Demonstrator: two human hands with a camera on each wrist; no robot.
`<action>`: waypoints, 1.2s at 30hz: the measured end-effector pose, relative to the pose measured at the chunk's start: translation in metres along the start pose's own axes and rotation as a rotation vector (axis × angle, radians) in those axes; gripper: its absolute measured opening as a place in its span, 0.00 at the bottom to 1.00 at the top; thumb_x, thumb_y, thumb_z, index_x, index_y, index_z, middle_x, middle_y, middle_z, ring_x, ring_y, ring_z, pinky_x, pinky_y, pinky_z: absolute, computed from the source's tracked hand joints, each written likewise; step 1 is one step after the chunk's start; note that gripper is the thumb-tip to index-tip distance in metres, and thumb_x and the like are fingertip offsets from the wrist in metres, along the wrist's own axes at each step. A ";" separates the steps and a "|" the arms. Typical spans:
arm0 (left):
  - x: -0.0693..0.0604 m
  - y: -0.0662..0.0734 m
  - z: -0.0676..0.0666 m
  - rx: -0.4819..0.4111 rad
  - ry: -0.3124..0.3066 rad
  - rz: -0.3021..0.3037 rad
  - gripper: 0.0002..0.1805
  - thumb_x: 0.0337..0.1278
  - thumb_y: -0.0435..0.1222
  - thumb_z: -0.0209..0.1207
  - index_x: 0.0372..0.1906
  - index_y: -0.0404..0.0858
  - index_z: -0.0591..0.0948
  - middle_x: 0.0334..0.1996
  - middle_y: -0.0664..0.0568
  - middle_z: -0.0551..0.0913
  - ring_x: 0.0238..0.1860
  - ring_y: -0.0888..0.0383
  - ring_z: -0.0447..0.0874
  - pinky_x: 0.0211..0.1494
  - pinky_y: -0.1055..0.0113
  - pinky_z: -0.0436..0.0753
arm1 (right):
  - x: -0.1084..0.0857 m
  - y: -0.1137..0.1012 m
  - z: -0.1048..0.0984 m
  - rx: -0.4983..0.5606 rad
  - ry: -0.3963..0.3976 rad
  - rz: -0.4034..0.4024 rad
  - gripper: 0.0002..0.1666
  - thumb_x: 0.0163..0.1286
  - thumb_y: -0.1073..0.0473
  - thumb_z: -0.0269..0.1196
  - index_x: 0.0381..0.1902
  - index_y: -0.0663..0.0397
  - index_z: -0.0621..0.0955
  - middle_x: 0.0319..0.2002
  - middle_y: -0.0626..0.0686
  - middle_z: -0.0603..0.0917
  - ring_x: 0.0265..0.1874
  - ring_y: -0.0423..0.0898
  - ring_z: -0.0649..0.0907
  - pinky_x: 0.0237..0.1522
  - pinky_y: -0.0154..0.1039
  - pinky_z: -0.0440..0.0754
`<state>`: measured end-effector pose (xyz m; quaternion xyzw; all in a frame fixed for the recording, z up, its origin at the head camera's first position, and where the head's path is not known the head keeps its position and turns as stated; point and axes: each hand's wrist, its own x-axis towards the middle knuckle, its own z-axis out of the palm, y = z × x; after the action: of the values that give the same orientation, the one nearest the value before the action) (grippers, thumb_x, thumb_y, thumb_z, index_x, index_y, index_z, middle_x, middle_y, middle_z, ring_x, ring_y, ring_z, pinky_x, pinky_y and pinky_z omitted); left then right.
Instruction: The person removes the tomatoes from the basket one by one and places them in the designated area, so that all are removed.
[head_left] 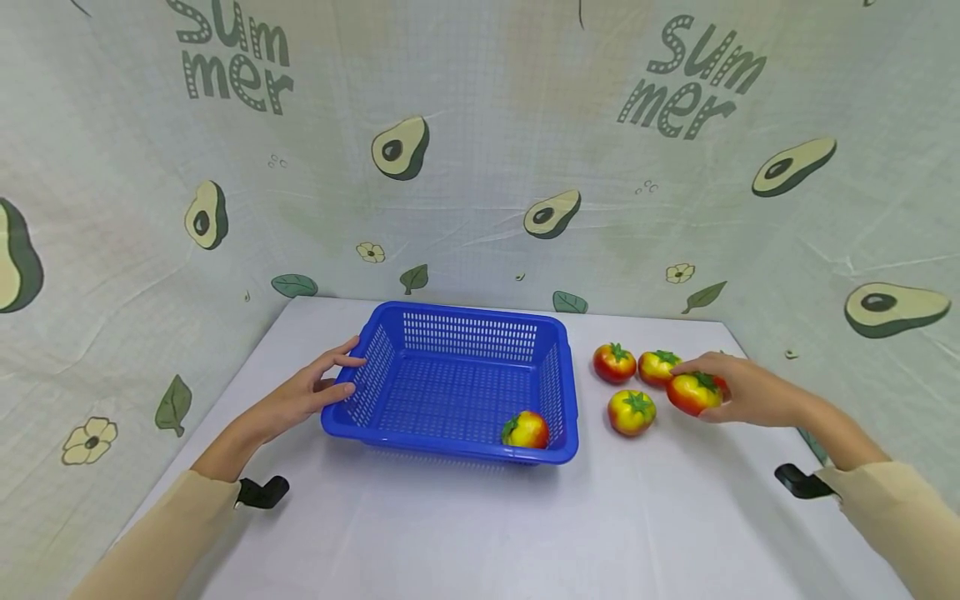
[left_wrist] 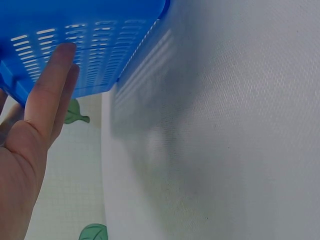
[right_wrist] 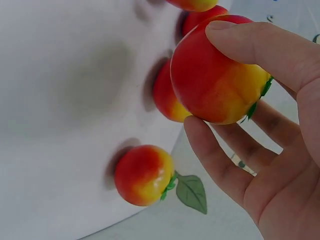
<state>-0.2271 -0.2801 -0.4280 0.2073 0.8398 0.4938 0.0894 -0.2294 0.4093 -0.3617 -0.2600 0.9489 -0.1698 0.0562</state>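
A blue plastic basket stands mid-table with one red-and-yellow toy tomato in its near right corner. My left hand rests at the basket's left rim, its fingers fairly straight; the left wrist view shows fingers along the slotted wall. With thumb and fingertips, my right hand pinches another toy tomato, which has a green leafy top. Close by on the table lie more toy tomatoes, one nearer me and one partly behind the held one.
The white table meets a pale cloth printed with avocados and leaves, at the back and both sides. Black straps show at the sleeve cuffs.
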 end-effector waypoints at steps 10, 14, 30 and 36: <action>0.000 0.000 0.000 -0.006 -0.002 0.005 0.27 0.80 0.40 0.57 0.76 0.38 0.69 0.88 0.46 0.42 0.84 0.28 0.37 0.76 0.22 0.53 | -0.001 0.003 0.004 -0.020 0.034 -0.002 0.37 0.58 0.60 0.82 0.66 0.51 0.83 0.58 0.55 0.83 0.55 0.53 0.81 0.50 0.35 0.86; 0.000 -0.001 0.000 -0.003 -0.001 0.001 0.27 0.80 0.40 0.57 0.77 0.38 0.69 0.88 0.46 0.42 0.84 0.28 0.38 0.76 0.22 0.54 | -0.003 0.004 0.007 -0.014 0.038 -0.001 0.37 0.57 0.61 0.82 0.65 0.50 0.83 0.56 0.54 0.83 0.52 0.51 0.80 0.47 0.36 0.87; 0.000 -0.002 0.000 -0.001 0.004 0.006 0.26 0.80 0.40 0.58 0.76 0.40 0.70 0.88 0.47 0.42 0.85 0.29 0.36 0.77 0.22 0.49 | -0.003 0.009 0.024 -0.013 0.019 0.015 0.36 0.58 0.61 0.81 0.65 0.53 0.82 0.63 0.64 0.80 0.58 0.62 0.80 0.54 0.65 0.86; 0.000 -0.002 0.000 -0.003 0.004 0.011 0.27 0.80 0.40 0.57 0.76 0.39 0.70 0.88 0.47 0.42 0.85 0.29 0.36 0.77 0.22 0.49 | -0.003 0.012 0.030 -0.013 0.021 0.020 0.36 0.58 0.63 0.81 0.65 0.55 0.83 0.65 0.69 0.77 0.58 0.65 0.78 0.55 0.66 0.86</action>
<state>-0.2276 -0.2807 -0.4299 0.2108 0.8379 0.4961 0.0852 -0.2264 0.4117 -0.3939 -0.2489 0.9531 -0.1657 0.0461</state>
